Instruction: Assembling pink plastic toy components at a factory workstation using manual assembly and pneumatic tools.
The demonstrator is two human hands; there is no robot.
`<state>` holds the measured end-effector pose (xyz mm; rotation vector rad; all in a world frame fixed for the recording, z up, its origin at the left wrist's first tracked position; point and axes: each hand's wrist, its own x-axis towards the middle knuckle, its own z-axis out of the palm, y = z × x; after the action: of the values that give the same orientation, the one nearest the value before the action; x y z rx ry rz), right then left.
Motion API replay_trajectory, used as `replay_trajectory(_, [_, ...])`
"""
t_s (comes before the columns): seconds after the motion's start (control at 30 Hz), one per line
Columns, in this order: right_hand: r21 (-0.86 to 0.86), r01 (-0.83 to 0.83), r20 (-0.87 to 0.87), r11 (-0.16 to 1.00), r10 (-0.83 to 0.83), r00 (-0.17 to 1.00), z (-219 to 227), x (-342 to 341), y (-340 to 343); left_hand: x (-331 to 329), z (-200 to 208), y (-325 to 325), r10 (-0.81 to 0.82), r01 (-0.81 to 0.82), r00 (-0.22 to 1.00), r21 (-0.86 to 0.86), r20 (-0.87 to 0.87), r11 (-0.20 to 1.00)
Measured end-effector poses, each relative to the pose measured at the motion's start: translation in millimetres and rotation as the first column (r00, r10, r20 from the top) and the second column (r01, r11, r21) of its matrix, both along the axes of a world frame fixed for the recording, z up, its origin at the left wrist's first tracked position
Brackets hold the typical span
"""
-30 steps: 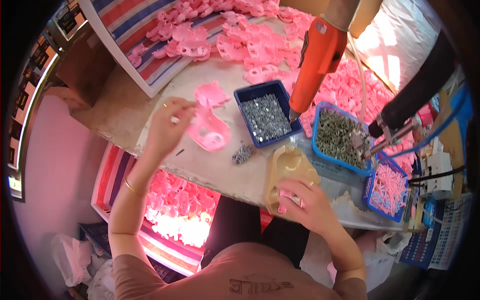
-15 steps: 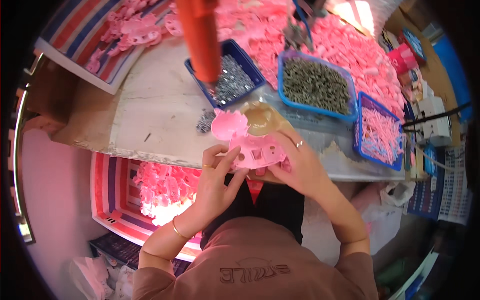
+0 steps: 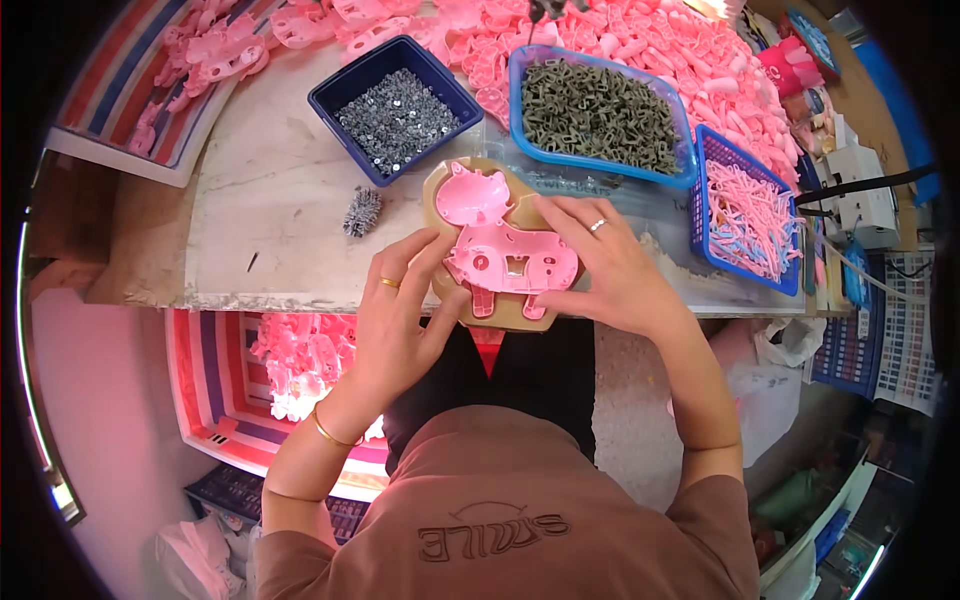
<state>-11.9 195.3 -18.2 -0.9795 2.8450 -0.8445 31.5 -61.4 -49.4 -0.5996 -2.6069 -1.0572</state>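
A pink plastic toy shell half (image 3: 515, 255), shaped like an animal with a round head and short legs, lies hollow side up in a tan shaped holder (image 3: 440, 190) at the table's front edge. My left hand (image 3: 405, 300) is at the shell's left side, fingers stretched and thumb apart, fingertips by its edge. On the other side, my right hand (image 3: 620, 265) spreads its thumb and fingers over the right edge of shell and holder. Neither hand is wrapped round anything. Whether each fingertip presses or merely rests, I cannot tell.
Behind are a dark blue tray of small metal screws (image 3: 395, 120), a blue tub of dark metal clips (image 3: 600, 115) and a blue basket of pink and blue strips (image 3: 750, 220). Pink parts (image 3: 640, 50) heap up at the back. A small screw cluster (image 3: 362, 212) lies left.
The shell half, tilted between my hands before, now lies flat in the holder. My fingers have spread to its sides. The orange tool over the screw tray has left the view.
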Motion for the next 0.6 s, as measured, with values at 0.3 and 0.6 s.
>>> replay_trajectory(0.3, [0.04,0.018,-0.019,0.999,-0.017,1.0,-2.4,11.6,-3.3,-14.5,1.6,24.2,-0.125,0.126,0.992,-0.135,0.019,0.983])
replay_trajectory(0.6, [0.048,0.071,-0.092,0.996,-0.066,0.994,-14.2,17.0,-3.0,-21.8,-7.1,40.9,-0.193,0.193,0.981,-0.208,0.02,0.959])
